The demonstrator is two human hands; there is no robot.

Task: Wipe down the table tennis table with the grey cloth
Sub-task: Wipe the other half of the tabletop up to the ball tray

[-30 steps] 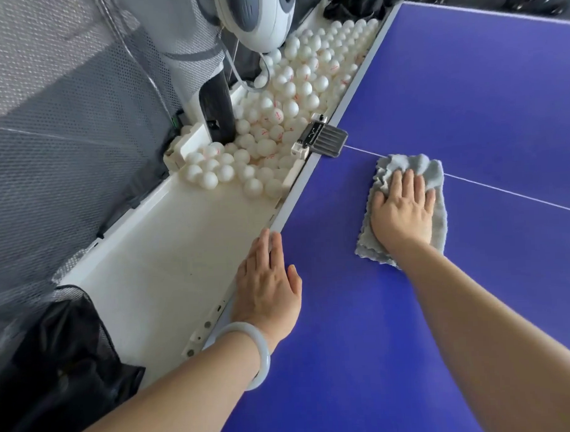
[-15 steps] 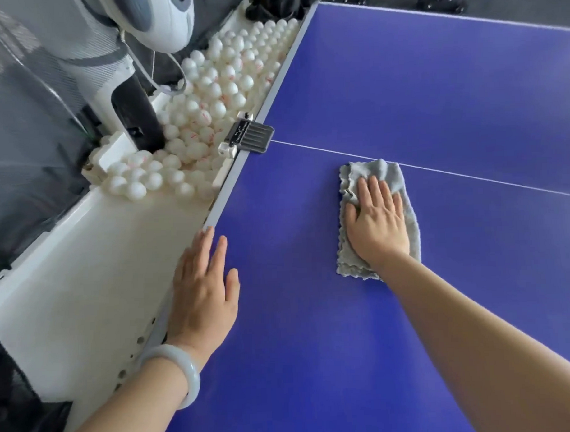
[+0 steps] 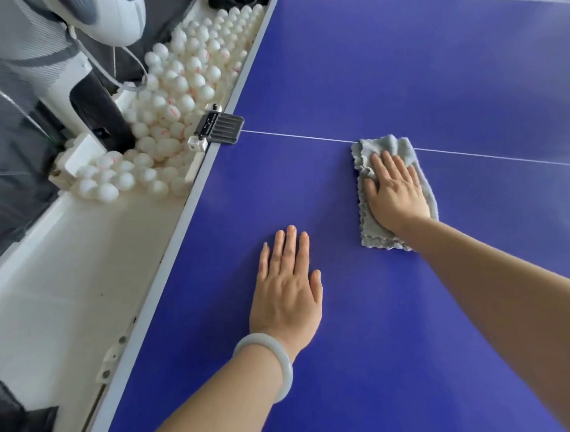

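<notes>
Grey cloth (image 3: pixel 393 192) — right hand (image 3: pixel 394 194) flat on it | left hand (image 3: pixel 288 288) spread on table (image 3: pixel 401 66) | keep your palm flat — overlap strokes.

Right hand (image 3: pixel 394 192) palm-down, fingers straight and close together, thumb out to its left, pressing flat on the grey cloth (image 3: pixel 391 145); right forearm bare, reaching in from lower right, elbow out of frame; left hand (image 3: pixel 284 290) nearer the body and left of that press, well apart from it, flat palm-down on the table tennis table (image 3: pixel 363 374), fingers straight, pointing away; white bangle (image 3: pixel 284 366) on left wrist; left forearm bare, entering from bottom edge.
</notes>
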